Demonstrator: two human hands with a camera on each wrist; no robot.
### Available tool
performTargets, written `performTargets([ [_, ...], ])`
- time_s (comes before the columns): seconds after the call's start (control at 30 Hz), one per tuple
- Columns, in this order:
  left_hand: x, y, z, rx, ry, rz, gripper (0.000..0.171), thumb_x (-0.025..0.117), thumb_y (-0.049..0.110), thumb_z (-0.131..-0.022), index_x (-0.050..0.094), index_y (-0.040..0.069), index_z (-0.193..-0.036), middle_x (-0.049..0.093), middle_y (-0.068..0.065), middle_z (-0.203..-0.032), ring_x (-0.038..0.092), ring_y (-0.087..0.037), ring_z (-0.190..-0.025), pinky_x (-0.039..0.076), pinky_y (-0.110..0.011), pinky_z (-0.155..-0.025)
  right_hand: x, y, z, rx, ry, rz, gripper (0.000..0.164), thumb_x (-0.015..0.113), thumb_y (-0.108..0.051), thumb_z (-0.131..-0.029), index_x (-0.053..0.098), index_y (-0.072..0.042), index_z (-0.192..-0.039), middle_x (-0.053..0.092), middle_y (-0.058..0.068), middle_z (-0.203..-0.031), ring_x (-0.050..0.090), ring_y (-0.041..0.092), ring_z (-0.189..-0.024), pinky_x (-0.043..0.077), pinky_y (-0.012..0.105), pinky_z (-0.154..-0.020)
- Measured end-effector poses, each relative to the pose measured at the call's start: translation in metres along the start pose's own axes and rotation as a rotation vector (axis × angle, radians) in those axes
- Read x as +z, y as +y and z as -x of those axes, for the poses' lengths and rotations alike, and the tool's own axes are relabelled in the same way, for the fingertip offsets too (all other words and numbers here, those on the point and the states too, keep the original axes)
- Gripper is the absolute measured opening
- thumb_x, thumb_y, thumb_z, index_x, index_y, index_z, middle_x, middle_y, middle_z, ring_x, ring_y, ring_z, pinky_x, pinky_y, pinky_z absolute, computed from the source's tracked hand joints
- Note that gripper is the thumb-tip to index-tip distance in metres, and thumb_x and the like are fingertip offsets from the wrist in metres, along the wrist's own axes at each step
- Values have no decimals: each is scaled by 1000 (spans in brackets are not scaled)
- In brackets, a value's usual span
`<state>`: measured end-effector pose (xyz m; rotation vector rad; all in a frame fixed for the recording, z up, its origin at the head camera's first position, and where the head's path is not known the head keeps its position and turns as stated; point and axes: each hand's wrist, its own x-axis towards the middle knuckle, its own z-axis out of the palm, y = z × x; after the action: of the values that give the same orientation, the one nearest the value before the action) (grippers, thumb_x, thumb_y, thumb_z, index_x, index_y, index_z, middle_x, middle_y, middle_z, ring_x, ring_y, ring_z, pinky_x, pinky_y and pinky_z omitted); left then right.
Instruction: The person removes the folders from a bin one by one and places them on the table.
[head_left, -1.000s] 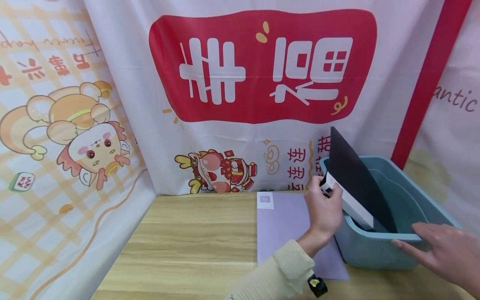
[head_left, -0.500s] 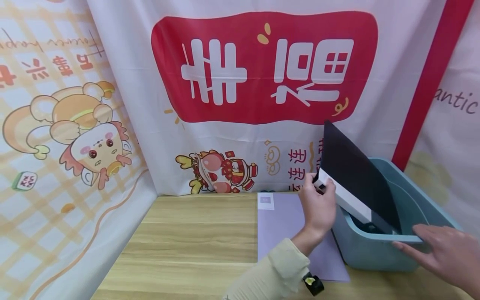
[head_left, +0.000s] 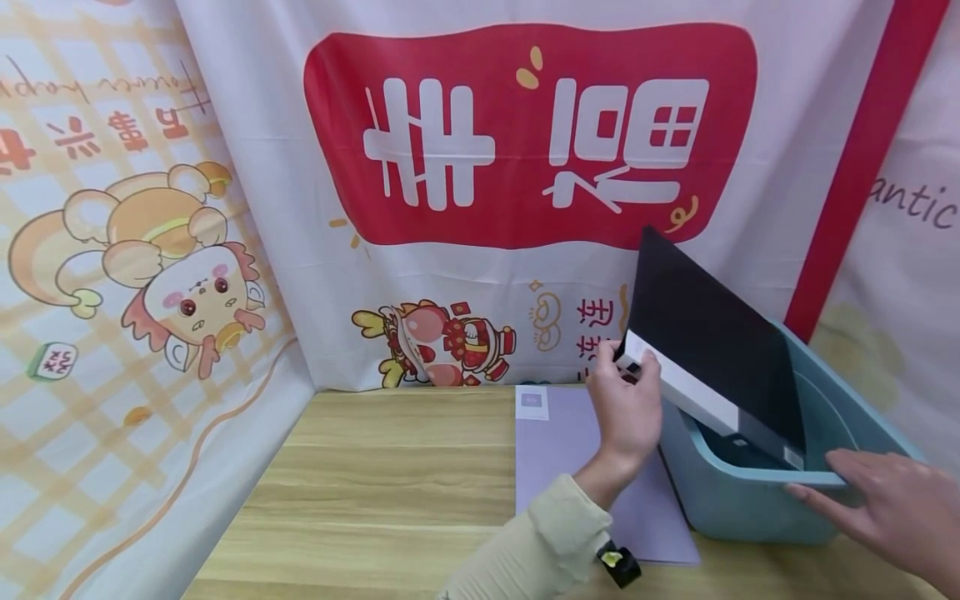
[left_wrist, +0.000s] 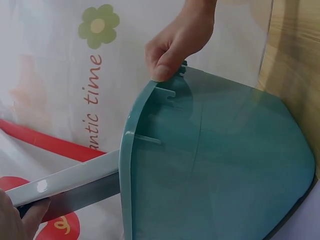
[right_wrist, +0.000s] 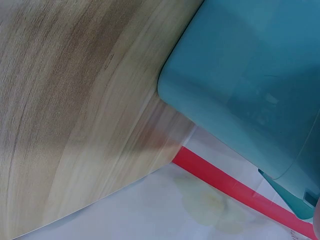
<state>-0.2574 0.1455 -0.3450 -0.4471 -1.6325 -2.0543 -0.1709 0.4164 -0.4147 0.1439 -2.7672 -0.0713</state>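
My left hand (head_left: 624, 412) pinches the near left corner of a flat black box-like thing (head_left: 712, 342) with a white side strip (head_left: 678, 383); its exact kind does not show. It leans out of a teal plastic bin (head_left: 750, 510), its lower right end inside and its upper corner high above the rim. My right hand (head_left: 888, 504) grips the bin's near right rim, thumb outside. In the left wrist view, the right hand (left_wrist: 182, 42) holds the rim at the top, while the left fingers (left_wrist: 35, 215) hold the strip's end. The right wrist view shows mostly the bin's outer wall (right_wrist: 240, 85).
A lavender sheet or folder (head_left: 558, 467) with a white label lies on the wooden table (head_left: 375, 475), left of the bin and partly under my left arm. Printed cloth (head_left: 420, 267) hangs behind the table, and another (head_left: 150, 333) on the left.
My left hand has moved left and slightly down with the black box-like thing, whose upper corner swings left and up, showing more of its flat face. The right hand stays on the rim.
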Motion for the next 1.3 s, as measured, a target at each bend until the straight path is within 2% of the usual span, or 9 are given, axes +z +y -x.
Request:
performTargets([
  [0.2,-4,3,-3,-11,1,-9,9,67,11,-97,58,9,-98,51,7,-65,47,-2,-55,40,-17,-48,-1,0,0,-3,-9,-11,54,69,-66,-85,47,-20,-68,41,-5,-59,41,13,-52,42,29,-51],
  [0.37,-6,7,-6,12,5,1,9,67,10,-97,58,8,-97,54,6,-69,49,-3,-57,42,-17,-49,-1,-1,0,-5,-7,-13,54,69,-66,-85,46,-21,-68,41,-5,-59,41,13,-53,42,29,-51],
  [0.53,-7,10,-9,17,22,4,10,67,8,-96,58,7,-98,56,7,-74,52,-3,-62,44,-17,-52,-1,0,-1,1,-9,-14,54,69,-66,-86,46,-20,-68,40,-5,-59,41,13,-53,42,29,-52],
  [0.8,-15,15,-17,42,63,-9,10,67,4,-93,58,4,-95,54,7,-73,50,-3,-60,42,-17,-52,-1,1,0,-3,8,-6,54,69,-66,-85,45,-21,-68,39,-5,-58,40,13,-52,40,29,-52],
  [0.97,-23,18,-23,10,82,10,10,68,4,-93,58,1,-96,55,5,-72,51,-5,-60,43,-18,-51,0,1,1,-3,14,-5,54,69,-66,-85,44,-21,-67,38,-6,-58,40,13,-52,40,29,-52],
  [1.13,-29,21,-29,-22,77,55,11,67,2,-94,57,-1,-98,56,3,-72,51,-7,-58,45,-20,-49,0,0,2,-3,19,0,55,69,-67,-84,44,-21,-67,38,-5,-58,40,13,-53,40,30,-52],
  [1.3,-34,23,-34,-37,61,94,13,66,4,-94,56,0,-101,59,1,-77,57,-11,-63,49,-21,-51,0,-1,2,-6,42,-1,56,70,-67,-84,43,-21,-66,37,-6,-58,39,13,-53,39,30,-52],
])
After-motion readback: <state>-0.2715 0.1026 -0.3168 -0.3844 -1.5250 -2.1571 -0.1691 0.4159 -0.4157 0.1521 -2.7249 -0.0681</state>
